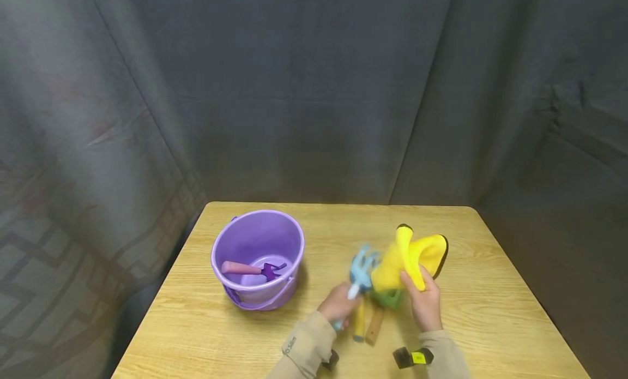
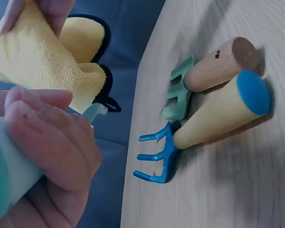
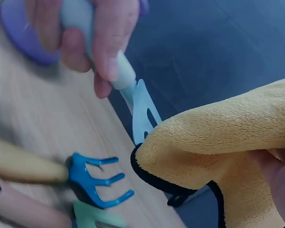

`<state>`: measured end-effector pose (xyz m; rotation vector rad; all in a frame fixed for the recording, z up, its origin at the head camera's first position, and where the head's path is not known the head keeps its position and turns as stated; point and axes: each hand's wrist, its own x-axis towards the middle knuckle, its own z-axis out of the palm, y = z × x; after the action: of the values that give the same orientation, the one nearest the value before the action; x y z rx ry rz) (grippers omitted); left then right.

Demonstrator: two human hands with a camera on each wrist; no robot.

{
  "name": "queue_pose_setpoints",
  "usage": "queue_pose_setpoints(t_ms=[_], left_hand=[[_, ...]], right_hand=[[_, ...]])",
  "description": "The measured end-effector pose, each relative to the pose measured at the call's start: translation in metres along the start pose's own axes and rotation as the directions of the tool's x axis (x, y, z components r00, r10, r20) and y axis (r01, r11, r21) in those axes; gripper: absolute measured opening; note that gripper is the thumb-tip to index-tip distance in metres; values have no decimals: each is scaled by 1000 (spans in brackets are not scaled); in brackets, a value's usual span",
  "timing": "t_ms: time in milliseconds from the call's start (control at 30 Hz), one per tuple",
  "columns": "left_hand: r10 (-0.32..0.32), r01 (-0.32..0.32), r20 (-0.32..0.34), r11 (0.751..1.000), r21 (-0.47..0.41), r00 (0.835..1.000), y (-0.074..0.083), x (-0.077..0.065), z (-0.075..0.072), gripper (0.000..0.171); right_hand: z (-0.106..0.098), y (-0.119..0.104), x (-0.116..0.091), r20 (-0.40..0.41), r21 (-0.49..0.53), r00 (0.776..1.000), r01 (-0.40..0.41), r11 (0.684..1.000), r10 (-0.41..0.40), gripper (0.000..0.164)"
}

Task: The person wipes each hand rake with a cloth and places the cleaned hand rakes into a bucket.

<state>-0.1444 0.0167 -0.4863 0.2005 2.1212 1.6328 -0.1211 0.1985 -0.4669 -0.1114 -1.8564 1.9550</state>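
Left hand [image 1: 338, 302] grips one pale tool [image 3: 126, 73], right hand [image 1: 426, 304] one cloth [image 1: 410, 254]. Between the fingers lie one blue fork [image 2: 204, 123], one green tool [image 2: 204, 76]; leftward, one bucket [image 1: 262, 234] holds one purple fork [image 1: 252, 269].

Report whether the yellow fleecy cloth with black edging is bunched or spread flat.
Bunched: the right hand grips the cloth, which curls over in loose folds.

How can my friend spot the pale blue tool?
Find the purple bucket on the table. To its right, the left hand grips the pale blue tool. Unlike the darker blue fork and green tool, it's held up, and even its handle looks pale blue.
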Motion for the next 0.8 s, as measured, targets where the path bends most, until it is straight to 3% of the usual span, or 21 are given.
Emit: queue_pose_setpoints(t_ms=[67,167,300,500,600,800], left_hand=[[6,-6,12,1000,18,1000,-1,0,1,18],[7,-8,29,999,48,1000,-3,0,4,14],[10,-14,42,996,85,999,-2,-2,8,11],[31,-35,35,995,95,999,3,-4,12,16],[66,-68,29,992,105,997,4,-4,14,19],[99,-105,44,975,196,994,8,-6,16,18]], right_hand=[[4,-2,-2,35,-120,999,16,993,-12,31],[10,-1,-6,116,-203,990,106,973,-84,33],[19,6,-11,220,-249,949,280,927,-227,36],[27,15,-16,349,-363,893,407,838,-283,40],[28,18,-17,373,-421,896,396,816,-243,43],[31,21,-16,348,-443,928,289,848,-134,52]])
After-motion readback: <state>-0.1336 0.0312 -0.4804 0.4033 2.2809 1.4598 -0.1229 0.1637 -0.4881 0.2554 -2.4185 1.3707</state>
